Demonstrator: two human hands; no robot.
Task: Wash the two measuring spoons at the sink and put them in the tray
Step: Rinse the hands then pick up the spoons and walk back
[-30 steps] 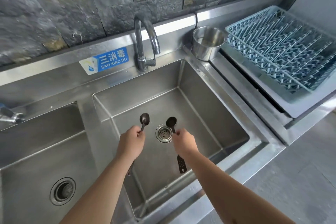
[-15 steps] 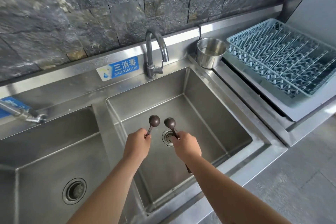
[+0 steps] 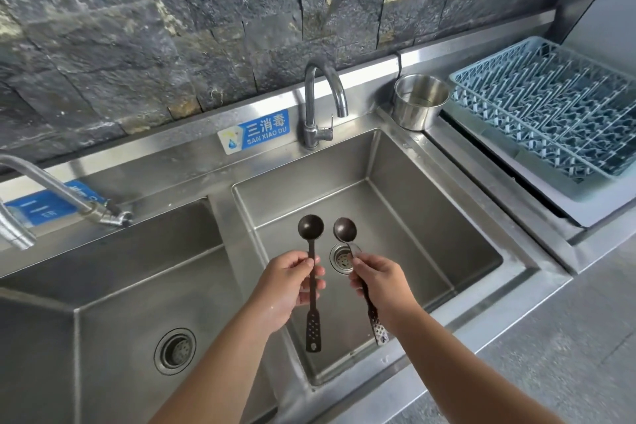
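Two dark, long-handled measuring spoons hang side by side over the right sink basin (image 3: 430, 217). My left hand (image 3: 289, 282) grips the left spoon (image 3: 310, 227) at mid-handle, bowl pointing away, perforated handle end toward me. My right hand (image 3: 380, 280) pinches the right spoon (image 3: 345, 229) the same way, its bowl just above the drain (image 3: 342, 257). The faucet (image 3: 321, 96) stands behind the basin; no water runs from it. The light-blue rack tray (image 3: 550, 113) lies on the drainboard at the far right.
A steel cup (image 3: 420, 107) stands between the faucet and the tray. A second basin (image 3: 103, 286) with its own drain and a second tap (image 3: 62, 196) lies to the left. A dark stone wall backs the counter. Grey floor shows at bottom right.
Both hands have lifted the spoons and brought them closer together, bowls now level side by side. The view has tilted upward, showing more wall.
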